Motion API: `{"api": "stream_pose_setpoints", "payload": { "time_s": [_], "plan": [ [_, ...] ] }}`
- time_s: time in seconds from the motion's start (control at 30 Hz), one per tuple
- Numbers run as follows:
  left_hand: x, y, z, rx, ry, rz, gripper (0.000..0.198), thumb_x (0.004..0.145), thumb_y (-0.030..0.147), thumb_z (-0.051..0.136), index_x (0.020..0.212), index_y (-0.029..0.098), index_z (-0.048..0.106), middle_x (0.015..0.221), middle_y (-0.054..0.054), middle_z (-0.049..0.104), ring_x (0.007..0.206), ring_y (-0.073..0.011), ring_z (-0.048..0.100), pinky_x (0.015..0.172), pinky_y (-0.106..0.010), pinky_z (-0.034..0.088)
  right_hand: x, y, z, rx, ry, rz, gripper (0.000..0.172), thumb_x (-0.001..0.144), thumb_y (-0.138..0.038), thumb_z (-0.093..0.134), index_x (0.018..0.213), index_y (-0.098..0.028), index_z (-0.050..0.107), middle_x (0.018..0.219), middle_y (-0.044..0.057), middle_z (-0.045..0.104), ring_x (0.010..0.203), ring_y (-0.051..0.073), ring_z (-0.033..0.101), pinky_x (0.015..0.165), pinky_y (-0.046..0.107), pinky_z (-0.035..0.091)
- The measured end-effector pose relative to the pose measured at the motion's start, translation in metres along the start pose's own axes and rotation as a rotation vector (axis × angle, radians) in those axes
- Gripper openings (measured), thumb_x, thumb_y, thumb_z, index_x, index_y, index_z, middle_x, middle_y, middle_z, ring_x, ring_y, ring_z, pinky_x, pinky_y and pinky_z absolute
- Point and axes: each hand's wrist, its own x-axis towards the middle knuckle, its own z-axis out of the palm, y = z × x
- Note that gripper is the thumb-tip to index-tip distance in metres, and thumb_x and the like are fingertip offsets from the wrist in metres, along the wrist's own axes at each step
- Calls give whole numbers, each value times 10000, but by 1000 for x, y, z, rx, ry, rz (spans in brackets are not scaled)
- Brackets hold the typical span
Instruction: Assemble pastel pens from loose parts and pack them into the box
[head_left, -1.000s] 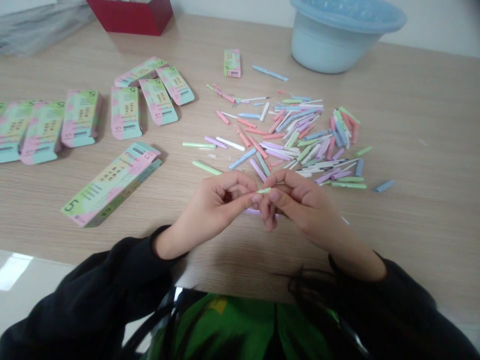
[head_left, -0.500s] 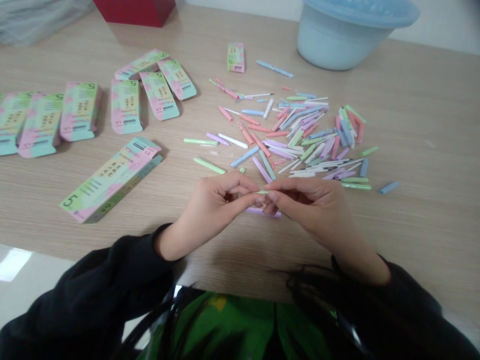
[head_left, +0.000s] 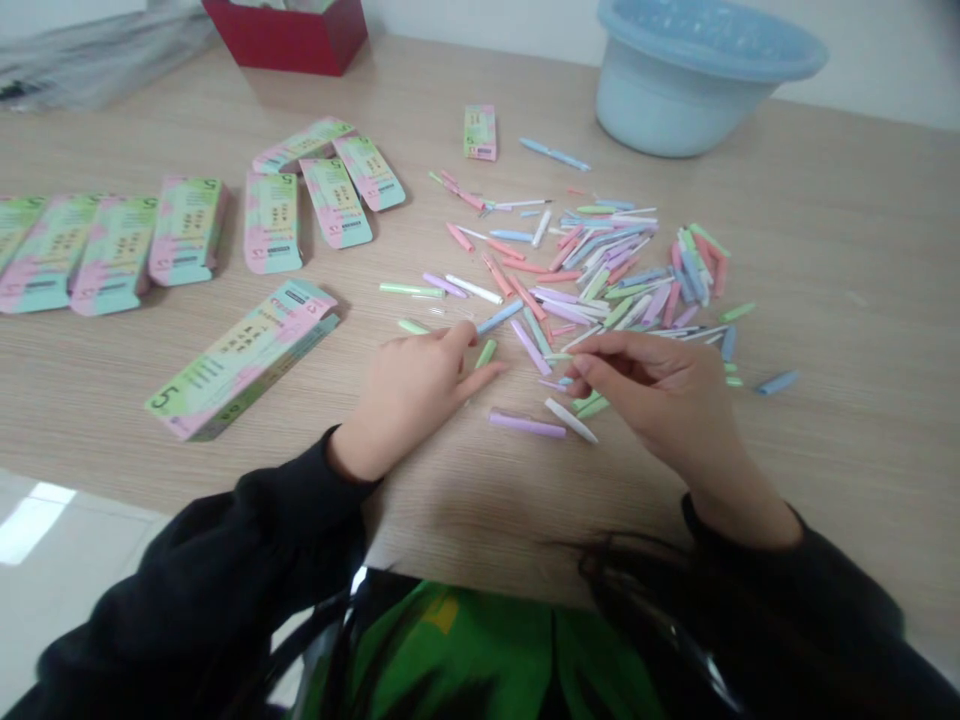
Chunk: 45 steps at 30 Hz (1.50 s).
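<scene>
My right hand (head_left: 649, 385) pinches a small light green pen piece (head_left: 557, 357) between thumb and fingertips, above the near edge of the pile. My left hand (head_left: 420, 385) is lowered to the table, thumb and index finger apart, beside a short green pen part (head_left: 486, 354). Its other fingers are partly hidden. Between the hands lie a purple pen part (head_left: 527, 424) and a white pen part (head_left: 571, 421). Past them spreads a loose pile of pastel pen parts (head_left: 600, 265), with caps, barrels and thin refills mixed together.
A long printed pen box (head_left: 240, 360) lies at left, with a row of similar boxes (head_left: 184, 230) behind it. One small box (head_left: 480, 132) and a blue pen (head_left: 555, 154) are farther back. A blue basin (head_left: 667, 100) and a red box (head_left: 289, 40) stand at the back.
My hands have parted. The left let go of the green piece and moved left and down to the table, while the right keeps the piece. The view has shifted slightly.
</scene>
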Motion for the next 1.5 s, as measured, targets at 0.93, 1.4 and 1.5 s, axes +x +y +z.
{"api": "stream_pose_setpoints", "payload": {
  "time_s": [0.93, 1.4, 1.5],
  "plan": [
    [4, 3, 10, -755, -139, 311, 256, 1049, 260, 407, 924, 178, 615, 883, -16, 640, 849, -171, 607, 838, -293, 462, 31, -19, -20, -511, -186, -415, 129, 880, -171, 605, 892, -200, 729, 771, 20, 739, 669, 162, 659, 638, 286, 496],
    [2, 2, 4, -803, -124, 324, 265, 1047, 245, 425, 891, 179, 629, 873, -13, 664, 837, -163, 622, 829, -275, 465, 34, -39, -24, -525, -200, -422, 127, 871, -161, 610, 893, -195, 730, 786, 17, 747, 670, 158, 657, 648, 279, 493],
    [1, 3, 3, -800, -122, 336, 268, 1048, 255, 423, 895, 181, 630, 866, -11, 661, 827, -163, 619, 832, -277, 472, 33, -38, -21, -534, -309, -445, 142, 874, -176, 603, 895, -211, 739, 784, 8, 743, 675, 162, 654, 658, 286, 482]
  ]
}}
